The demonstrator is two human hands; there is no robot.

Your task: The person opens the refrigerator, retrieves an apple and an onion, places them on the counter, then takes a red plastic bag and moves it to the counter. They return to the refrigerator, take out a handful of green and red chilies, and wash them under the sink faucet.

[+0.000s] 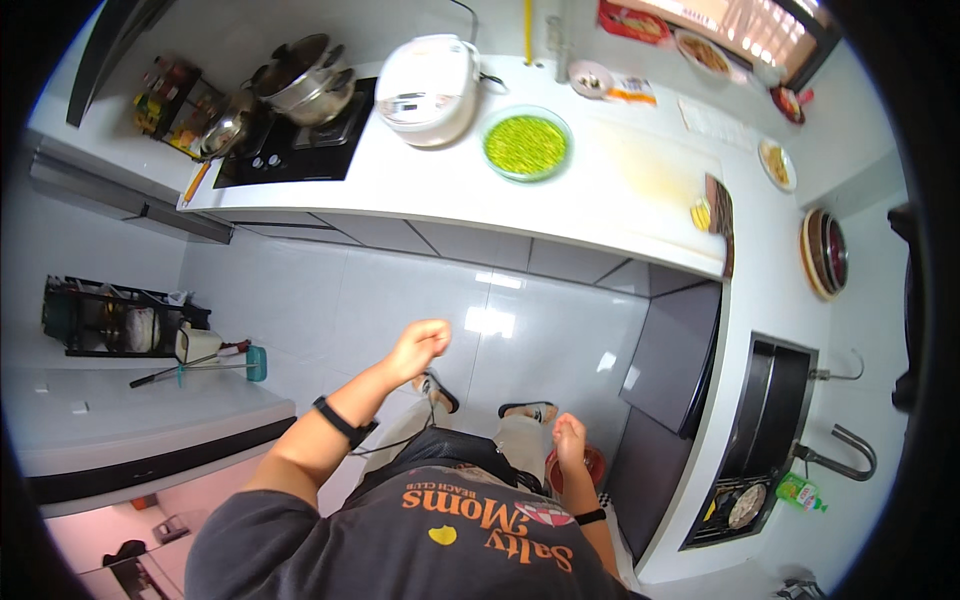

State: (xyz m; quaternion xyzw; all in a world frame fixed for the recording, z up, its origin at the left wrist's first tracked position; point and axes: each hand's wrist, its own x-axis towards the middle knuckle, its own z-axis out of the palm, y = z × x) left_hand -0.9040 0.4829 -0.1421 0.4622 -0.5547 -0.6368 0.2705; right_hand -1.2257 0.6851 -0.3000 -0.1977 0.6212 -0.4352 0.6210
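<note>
My left hand (pixel 424 346) hangs over the tiled floor with its fingers curled closed and nothing visible in it. On the other side, my right hand (pixel 570 436) is also curled, above a red basin (pixel 592 463) on the floor, and no object shows in it. Neither hand touches the counter (pixel 525 214). On that counter stand a glass bowl of chopped green vegetables (pixel 526 144) and a white rice cooker (pixel 426 94). A cleaver (pixel 720 206) lies at the edge of a pale cutting board (pixel 645 172), beside some yellow slices (pixel 700 215).
A steamer pot (pixel 304 82) and a pan with an orange handle (pixel 225 135) are on the black cooktop (pixel 322 161) at the left. A double sink (pixel 757 427) is at the right. Behind, at the left, stand a black rack (pixel 120 319) and a white surface (pixel 150 420).
</note>
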